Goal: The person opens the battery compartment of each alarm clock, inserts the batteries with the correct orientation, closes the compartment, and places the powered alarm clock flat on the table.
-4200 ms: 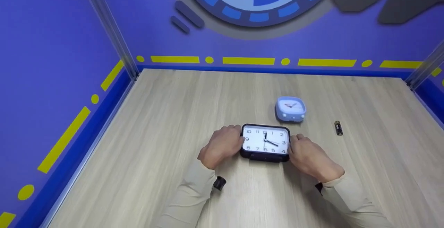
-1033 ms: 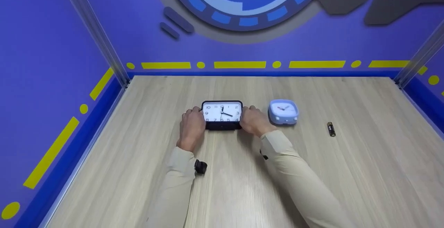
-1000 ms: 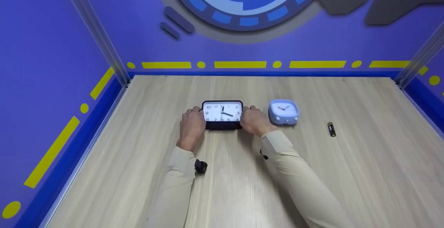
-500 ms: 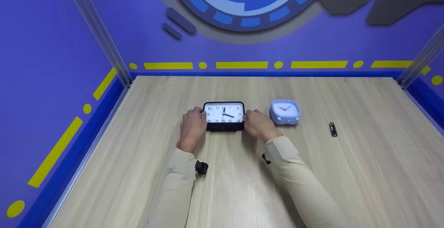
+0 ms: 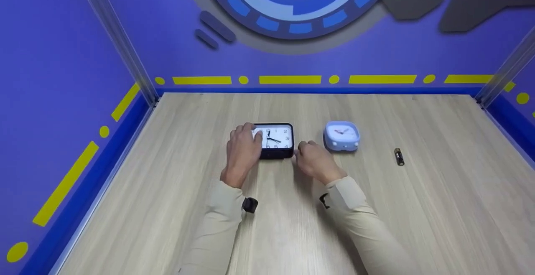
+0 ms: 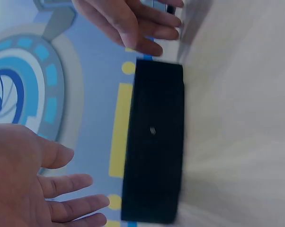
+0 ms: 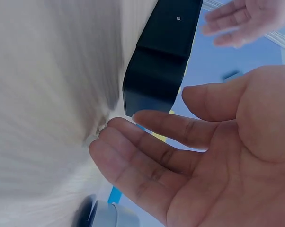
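A black rectangular alarm clock (image 5: 276,137) with a white face stands on the table, its dark underside edge (image 6: 154,142) showing in the left wrist view. My left hand (image 5: 243,151) is in front of the clock's left part, covering some numerals; in the left wrist view its fingers (image 6: 71,182) are spread and hold nothing. Beside the lower right corner of the clock is my right hand (image 5: 316,162). Its index fingertip (image 7: 142,116) is right at that corner in the right wrist view, the other fingers loosely bent and nothing between them.
A small light-blue alarm clock (image 5: 342,136) stands just right of my right hand. Farther right lies a black and gold battery (image 5: 399,156). Blue printed panels (image 5: 292,62) wall the wooden table (image 5: 200,120) at the back and sides.
Over four seconds the black clock has moved left and back to stand beside the blue one. In the last half second both hands loosened; the left shifted right, the right drew back slightly.
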`<action>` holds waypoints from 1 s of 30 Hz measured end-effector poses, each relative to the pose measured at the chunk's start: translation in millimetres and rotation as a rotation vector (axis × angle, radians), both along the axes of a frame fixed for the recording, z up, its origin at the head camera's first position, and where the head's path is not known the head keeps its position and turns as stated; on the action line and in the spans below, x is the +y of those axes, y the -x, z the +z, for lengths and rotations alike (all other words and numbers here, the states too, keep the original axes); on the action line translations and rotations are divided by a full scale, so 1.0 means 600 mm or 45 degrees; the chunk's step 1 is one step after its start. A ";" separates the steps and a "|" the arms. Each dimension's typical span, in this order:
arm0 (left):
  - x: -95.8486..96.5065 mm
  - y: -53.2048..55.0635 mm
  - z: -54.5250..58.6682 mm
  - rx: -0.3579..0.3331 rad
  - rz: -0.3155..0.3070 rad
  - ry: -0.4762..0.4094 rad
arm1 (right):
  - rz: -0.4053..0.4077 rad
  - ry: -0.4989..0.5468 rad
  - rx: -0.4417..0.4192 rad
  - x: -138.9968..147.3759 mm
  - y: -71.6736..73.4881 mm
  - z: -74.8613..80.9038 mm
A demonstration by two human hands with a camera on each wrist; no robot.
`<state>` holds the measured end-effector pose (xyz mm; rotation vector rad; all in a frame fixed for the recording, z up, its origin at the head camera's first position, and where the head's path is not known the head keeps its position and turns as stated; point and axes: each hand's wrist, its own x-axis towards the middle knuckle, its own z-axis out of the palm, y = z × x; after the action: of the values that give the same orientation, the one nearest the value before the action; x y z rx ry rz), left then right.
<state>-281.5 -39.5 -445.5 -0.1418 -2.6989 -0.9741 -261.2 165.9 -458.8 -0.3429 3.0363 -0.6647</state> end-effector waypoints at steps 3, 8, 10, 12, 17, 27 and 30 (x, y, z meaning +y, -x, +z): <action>0.015 -0.008 0.005 0.048 -0.042 0.012 | 0.020 -0.008 0.014 0.001 -0.007 -0.001; 0.040 -0.022 0.011 0.070 -0.111 0.035 | 0.035 -0.029 0.049 0.002 -0.016 -0.002; 0.049 -0.028 0.012 0.049 -0.132 0.051 | 0.028 -0.039 0.053 0.003 -0.019 -0.003; 0.057 -0.031 0.013 0.035 -0.151 0.067 | 0.018 -0.047 0.054 0.005 -0.021 -0.004; 0.076 -0.040 0.012 0.031 -0.184 0.116 | -0.003 -0.056 0.045 0.010 -0.027 -0.004; 0.113 -0.053 0.010 0.058 -0.241 0.136 | -0.023 -0.051 0.168 0.030 -0.036 -0.008; 0.126 -0.054 0.009 0.061 -0.265 0.134 | -0.050 -0.029 0.227 0.036 -0.037 -0.004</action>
<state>-248.8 36.2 -439.8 -0.4691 -2.7320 -0.8700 -239.2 187.6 -461.5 -0.3614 3.2249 -0.6332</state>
